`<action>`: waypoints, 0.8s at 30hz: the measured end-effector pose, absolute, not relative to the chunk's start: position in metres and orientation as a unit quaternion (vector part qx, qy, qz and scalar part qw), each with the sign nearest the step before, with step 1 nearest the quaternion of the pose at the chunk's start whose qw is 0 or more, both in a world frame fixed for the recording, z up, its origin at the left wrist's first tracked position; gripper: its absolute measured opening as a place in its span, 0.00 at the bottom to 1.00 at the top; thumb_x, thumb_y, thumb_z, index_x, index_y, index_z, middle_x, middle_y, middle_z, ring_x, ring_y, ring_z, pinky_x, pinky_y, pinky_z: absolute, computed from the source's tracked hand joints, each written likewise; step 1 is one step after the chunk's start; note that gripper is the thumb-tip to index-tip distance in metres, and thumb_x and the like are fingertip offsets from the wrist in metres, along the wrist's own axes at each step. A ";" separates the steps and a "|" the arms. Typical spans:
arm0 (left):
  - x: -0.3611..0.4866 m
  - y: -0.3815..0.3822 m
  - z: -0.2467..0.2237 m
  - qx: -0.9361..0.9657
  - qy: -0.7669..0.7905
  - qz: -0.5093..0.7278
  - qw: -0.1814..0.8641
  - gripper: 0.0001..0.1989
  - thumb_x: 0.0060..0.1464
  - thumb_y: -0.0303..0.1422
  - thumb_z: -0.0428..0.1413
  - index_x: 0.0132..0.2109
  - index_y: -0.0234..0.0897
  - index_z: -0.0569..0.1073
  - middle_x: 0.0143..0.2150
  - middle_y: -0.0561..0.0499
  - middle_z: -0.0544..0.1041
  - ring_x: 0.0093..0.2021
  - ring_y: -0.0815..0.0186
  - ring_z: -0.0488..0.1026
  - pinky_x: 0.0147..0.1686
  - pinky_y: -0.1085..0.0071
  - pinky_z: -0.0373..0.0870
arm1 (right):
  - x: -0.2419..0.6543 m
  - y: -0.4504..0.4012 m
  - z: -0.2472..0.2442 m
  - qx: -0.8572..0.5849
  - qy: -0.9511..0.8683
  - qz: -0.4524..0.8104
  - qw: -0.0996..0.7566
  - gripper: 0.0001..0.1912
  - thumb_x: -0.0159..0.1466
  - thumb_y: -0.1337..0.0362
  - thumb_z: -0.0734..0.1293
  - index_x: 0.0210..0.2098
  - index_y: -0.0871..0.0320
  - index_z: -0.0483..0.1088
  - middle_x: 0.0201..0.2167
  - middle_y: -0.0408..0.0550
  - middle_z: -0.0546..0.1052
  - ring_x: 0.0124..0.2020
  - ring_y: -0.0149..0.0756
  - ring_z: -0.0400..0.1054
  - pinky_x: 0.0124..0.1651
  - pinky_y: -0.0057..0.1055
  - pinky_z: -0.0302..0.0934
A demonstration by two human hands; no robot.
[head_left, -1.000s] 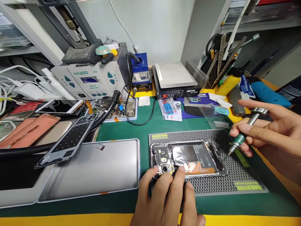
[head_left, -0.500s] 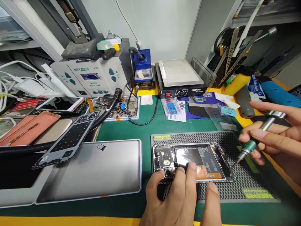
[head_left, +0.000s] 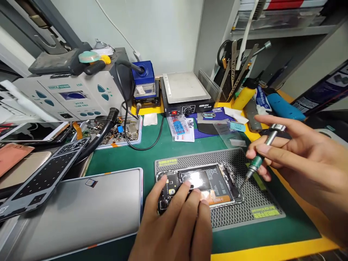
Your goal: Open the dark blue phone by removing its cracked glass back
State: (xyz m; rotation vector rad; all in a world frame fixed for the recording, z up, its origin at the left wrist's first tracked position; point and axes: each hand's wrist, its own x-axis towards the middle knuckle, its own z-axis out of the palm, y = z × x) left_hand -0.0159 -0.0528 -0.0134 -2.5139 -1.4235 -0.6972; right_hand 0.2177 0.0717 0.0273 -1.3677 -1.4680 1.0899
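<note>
Bare left hand [head_left: 174,232], bare right hand [head_left: 304,156]

Bright polished metal and a glossy green section are shown on the screwdriver [head_left: 256,162], while strong glare is thrown back by the shiny battery [head_left: 221,181]. The grey pad [head_left: 231,218] is textured with matt honeycomb; a smooth, satin, metal-like sheen is seen on the tray [head_left: 108,203]. The green work mat [head_left: 146,145] is finished smooth and dull.

Pale wall [head_left: 154,32] behind a yellow tabletop [head_left: 296,249]
The wall fills the upper centre; a grey shelf [head_left: 282,34] crosses the upper right.
</note>
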 end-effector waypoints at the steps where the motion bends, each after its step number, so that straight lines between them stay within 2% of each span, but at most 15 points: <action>1: -0.018 -0.049 -0.008 -0.851 -0.472 -0.221 0.074 0.16 0.64 0.22 0.47 0.52 0.33 0.75 0.52 0.48 0.82 0.57 0.58 0.75 0.71 0.50 0.44 | 0.219 0.070 0.028 -0.525 -0.582 0.460 0.416 0.30 0.60 0.55 0.75 0.60 0.44 0.69 0.29 0.48 0.80 0.21 0.36 0.70 0.20 0.28 0.66; 4: -0.019 -0.036 0.009 -0.870 -0.459 -0.179 0.023 0.19 0.65 0.21 0.40 0.49 0.34 0.75 0.45 0.48 0.82 0.47 0.59 0.77 0.66 0.47 0.52 | 0.222 0.068 0.031 -0.489 -0.580 0.501 0.417 0.29 0.61 0.58 0.74 0.61 0.47 0.67 0.30 0.47 0.80 0.22 0.33 0.70 0.20 0.25 0.66; 7: -0.018 -0.025 0.023 -0.887 -0.446 -0.120 -0.022 0.16 0.63 0.23 0.44 0.44 0.37 0.75 0.38 0.50 0.80 0.38 0.59 0.74 0.59 0.45 0.62 | 0.223 0.067 0.032 -0.474 -0.589 0.503 0.419 0.29 0.62 0.58 0.74 0.61 0.48 0.66 0.30 0.48 0.81 0.21 0.34 0.70 0.20 0.27 0.66; 10: -0.019 -0.017 0.032 -0.898 -0.435 -0.058 -0.011 0.11 0.61 0.22 0.49 0.41 0.37 0.74 0.35 0.49 0.76 0.37 0.59 0.71 0.50 0.49 0.68 | 0.223 0.068 0.033 -0.463 -0.593 0.505 0.424 0.29 0.62 0.58 0.74 0.61 0.48 0.66 0.30 0.48 0.81 0.21 0.36 0.70 0.21 0.29 0.66; 14: -0.022 -0.008 0.041 -0.901 -0.433 0.002 0.036 0.07 0.60 0.23 0.52 0.36 0.38 0.73 0.34 0.48 0.72 0.38 0.56 0.67 0.41 0.55 0.67 | 0.224 0.071 0.031 -0.458 -0.605 0.498 0.419 0.30 0.60 0.58 0.74 0.60 0.50 0.65 0.27 0.46 0.80 0.21 0.38 0.71 0.21 0.31 0.66; 18: -0.020 -0.001 0.048 -0.905 -0.420 0.033 0.063 0.10 0.63 0.28 0.50 0.31 0.38 0.69 0.31 0.50 0.70 0.36 0.58 0.65 0.43 0.53 0.66 | 0.227 0.074 0.028 -0.482 -0.608 0.512 0.368 0.34 0.60 0.60 0.71 0.64 0.51 0.60 0.24 0.43 0.78 0.15 0.34 0.64 0.15 0.30 0.61; 21: -0.018 0.000 0.050 -0.895 -0.442 0.042 0.048 0.10 0.64 0.30 0.48 0.33 0.38 0.69 0.33 0.49 0.70 0.36 0.59 0.65 0.45 0.54 0.66 | 0.227 0.078 0.024 -0.503 -0.632 0.497 0.318 0.37 0.60 0.61 0.70 0.67 0.49 0.57 0.21 0.40 0.75 0.11 0.32 0.61 0.11 0.28 0.57; 24: -0.016 0.000 0.051 -0.887 -0.458 0.042 0.039 0.11 0.64 0.30 0.47 0.33 0.38 0.69 0.32 0.50 0.69 0.35 0.60 0.66 0.48 0.55 0.66 | 0.226 0.080 0.021 -0.510 -0.670 0.462 0.279 0.35 0.62 0.61 0.68 0.68 0.45 0.59 0.18 0.35 0.70 0.10 0.32 0.61 0.11 0.27 0.57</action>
